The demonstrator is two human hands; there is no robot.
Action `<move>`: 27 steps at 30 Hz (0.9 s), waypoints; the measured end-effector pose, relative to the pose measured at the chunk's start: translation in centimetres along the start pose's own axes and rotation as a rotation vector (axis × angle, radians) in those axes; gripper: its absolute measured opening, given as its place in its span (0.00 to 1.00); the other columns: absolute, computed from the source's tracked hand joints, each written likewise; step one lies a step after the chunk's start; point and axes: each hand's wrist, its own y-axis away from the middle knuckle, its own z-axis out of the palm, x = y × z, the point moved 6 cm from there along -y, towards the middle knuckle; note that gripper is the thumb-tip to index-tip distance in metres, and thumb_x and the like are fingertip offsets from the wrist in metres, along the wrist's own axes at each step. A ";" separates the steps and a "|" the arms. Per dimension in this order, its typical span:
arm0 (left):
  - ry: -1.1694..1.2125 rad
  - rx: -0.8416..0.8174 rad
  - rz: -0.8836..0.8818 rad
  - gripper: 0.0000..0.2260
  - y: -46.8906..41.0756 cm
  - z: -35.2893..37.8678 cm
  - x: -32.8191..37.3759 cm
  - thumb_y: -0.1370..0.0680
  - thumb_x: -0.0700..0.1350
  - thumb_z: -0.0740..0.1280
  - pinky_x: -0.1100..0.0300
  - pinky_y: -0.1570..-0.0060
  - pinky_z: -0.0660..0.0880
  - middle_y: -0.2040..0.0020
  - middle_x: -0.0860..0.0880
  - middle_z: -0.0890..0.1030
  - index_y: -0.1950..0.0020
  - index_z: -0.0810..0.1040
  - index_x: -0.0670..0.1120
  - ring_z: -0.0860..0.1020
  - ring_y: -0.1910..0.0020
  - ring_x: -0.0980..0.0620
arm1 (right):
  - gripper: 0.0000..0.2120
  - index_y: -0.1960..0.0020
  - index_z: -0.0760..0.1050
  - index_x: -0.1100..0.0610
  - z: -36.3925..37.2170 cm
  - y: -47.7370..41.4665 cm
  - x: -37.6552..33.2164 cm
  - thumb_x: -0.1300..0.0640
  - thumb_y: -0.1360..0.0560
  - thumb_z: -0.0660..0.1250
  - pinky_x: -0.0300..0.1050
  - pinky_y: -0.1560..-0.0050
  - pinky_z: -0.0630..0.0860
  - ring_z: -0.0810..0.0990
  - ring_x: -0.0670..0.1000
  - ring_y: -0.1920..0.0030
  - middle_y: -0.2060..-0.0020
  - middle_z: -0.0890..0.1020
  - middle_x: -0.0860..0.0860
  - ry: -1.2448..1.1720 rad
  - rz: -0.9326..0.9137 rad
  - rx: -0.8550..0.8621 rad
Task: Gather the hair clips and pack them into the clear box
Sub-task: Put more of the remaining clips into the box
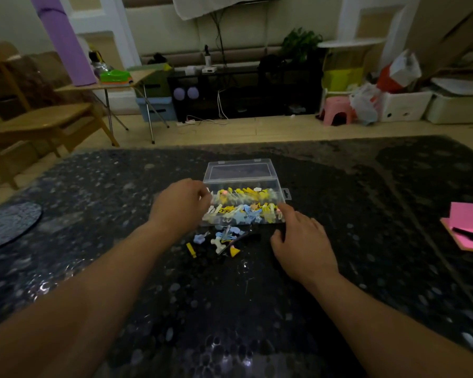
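Observation:
The clear box (280, 186) stands open at the middle of the dark table (93, 255), its lid tipped back, and holds many yellow, blue and white hair clips (243, 207). Several loose hair clips (219, 240) lie on the table just in front of it. My left hand (179, 205) is at the box's left end, fingers bunched over the rim; whether it pinches a clip is too blurred to tell. My right hand (301, 241) rests palm down by the box's front right corner, fingers spread, holding nothing.
A pink notepad (467, 227) with a black pen lies at the table's right edge. A round dark mat (8, 225) sits at the left edge. Beyond the table are wooden chairs, a pink stool and storage bins on the floor.

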 end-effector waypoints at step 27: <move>-0.069 -0.335 0.335 0.04 5.9 3.6 1.4 0.19 0.55 0.68 0.55 0.41 0.72 0.45 0.60 0.71 0.46 0.75 0.60 0.72 0.44 0.59 | 0.29 0.19 0.61 0.46 -0.1 0.0 -0.2 0.47 0.19 0.61 0.53 0.24 0.70 0.79 0.50 0.34 0.34 0.81 0.48 0.025 -0.009 0.015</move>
